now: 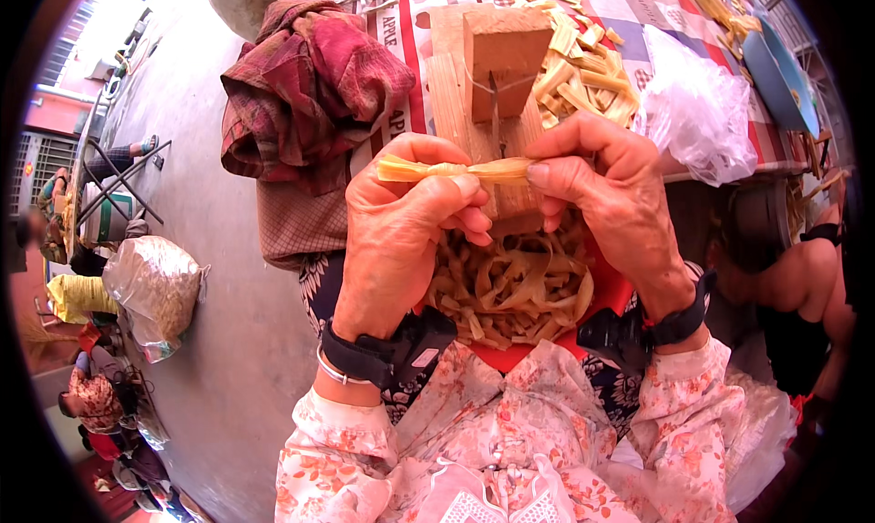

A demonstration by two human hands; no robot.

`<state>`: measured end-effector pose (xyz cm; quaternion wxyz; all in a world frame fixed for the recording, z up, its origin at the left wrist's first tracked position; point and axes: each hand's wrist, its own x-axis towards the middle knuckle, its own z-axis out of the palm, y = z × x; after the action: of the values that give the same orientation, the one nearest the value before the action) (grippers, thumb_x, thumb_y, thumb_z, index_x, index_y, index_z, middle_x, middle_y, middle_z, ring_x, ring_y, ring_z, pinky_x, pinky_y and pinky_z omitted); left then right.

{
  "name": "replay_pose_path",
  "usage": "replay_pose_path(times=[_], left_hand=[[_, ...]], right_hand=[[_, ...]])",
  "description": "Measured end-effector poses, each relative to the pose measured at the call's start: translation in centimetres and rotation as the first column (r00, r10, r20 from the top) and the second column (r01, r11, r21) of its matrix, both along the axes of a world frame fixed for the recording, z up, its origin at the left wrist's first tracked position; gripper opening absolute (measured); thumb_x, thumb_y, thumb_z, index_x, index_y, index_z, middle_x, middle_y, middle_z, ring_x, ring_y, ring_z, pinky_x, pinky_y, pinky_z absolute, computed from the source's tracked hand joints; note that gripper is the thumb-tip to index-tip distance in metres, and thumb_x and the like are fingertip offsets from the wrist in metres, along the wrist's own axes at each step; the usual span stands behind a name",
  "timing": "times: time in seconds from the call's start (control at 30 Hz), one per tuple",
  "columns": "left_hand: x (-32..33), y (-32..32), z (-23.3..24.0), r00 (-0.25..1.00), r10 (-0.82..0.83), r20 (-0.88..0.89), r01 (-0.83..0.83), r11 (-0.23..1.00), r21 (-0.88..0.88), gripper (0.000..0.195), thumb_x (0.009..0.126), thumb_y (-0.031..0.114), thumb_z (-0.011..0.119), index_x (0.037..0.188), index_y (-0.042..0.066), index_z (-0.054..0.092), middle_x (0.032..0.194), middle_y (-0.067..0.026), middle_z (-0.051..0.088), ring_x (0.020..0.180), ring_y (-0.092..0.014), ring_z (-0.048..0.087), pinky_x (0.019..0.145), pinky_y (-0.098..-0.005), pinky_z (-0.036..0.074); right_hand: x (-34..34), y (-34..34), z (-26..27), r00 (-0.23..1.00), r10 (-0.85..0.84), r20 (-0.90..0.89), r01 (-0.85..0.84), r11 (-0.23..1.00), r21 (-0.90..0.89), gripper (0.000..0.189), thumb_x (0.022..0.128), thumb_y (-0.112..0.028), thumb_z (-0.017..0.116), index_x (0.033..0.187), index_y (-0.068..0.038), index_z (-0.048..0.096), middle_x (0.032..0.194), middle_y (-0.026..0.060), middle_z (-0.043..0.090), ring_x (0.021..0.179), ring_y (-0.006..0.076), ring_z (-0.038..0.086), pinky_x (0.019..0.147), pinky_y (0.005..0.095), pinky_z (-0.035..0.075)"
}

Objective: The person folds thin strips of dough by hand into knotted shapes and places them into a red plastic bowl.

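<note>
Between my two hands stretches a short yellow strip of dried plant fibre (502, 171), pinched in its middle. My left hand (410, 215) grips it near the middle between thumb and fingers, and its left end sticks out past them. My right hand (608, 188) pinches the right end. Just beyond the strip stands a wooden block jig (506, 65) on a plank, with a thin upright metal piece and a wire or cord at its front. Under my hands, many loose fibre strips (513, 283) fill a red holder (614, 277) at my lap.
A heap of yellow fibre pieces (588, 71) lies right of the jig, beside a crumpled clear plastic bag (704, 106). A bundled maroon cloth (314, 92) sits at the left. A blue basin (779, 71) is at far right, near another person's arm (800, 277). Filled bags (154, 290) stand on the floor.
</note>
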<state>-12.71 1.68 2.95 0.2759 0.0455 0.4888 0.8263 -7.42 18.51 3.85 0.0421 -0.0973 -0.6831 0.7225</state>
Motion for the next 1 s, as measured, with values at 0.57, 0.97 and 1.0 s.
replay_pose_path(times=[0.57,0.97,1.0], left_hand=[[-0.6,-0.1,-1.1,0.986,0.006,0.168,-0.024,0.994,0.107,0.012,0.081,0.004,0.057,0.091,0.002,0.053,0.074,-0.0096,0.062,0.057,-0.014,0.060,0.051,-0.0277,0.052],[-0.7,0.2,-1.4,0.992,0.038,0.123,-0.048,0.996,0.076,0.007,0.082,0.007,0.056,0.088,0.003,0.054,0.069,-0.0070,0.060,0.053,-0.012,0.059,0.047,-0.0276,0.052],[-0.4,0.3,-1.4,0.991,0.052,0.124,-0.061,0.995,0.073,0.007,0.083,0.007,0.056,0.087,0.003,0.054,0.069,-0.0067,0.059,0.053,-0.012,0.058,0.047,-0.0276,0.052]], right_hand=[[-1.2,0.0,0.5,0.998,-0.026,0.060,0.023,0.999,0.040,0.005,0.077,0.001,0.059,0.082,0.003,0.059,0.063,0.0011,0.056,0.055,0.0047,0.050,0.050,0.0189,0.040],[-1.5,-0.7,-2.1,0.976,-0.080,-0.205,0.156,0.908,0.390,0.005,0.074,-0.001,0.057,0.077,0.002,0.059,0.058,0.0068,0.055,0.053,0.0114,0.052,0.050,0.0290,0.042],[-1.2,-0.8,-1.9,0.969,-0.094,-0.228,0.193,0.864,0.465,0.005,0.073,-0.002,0.057,0.076,0.002,0.058,0.057,0.0077,0.055,0.053,0.0123,0.052,0.050,0.0305,0.042]])
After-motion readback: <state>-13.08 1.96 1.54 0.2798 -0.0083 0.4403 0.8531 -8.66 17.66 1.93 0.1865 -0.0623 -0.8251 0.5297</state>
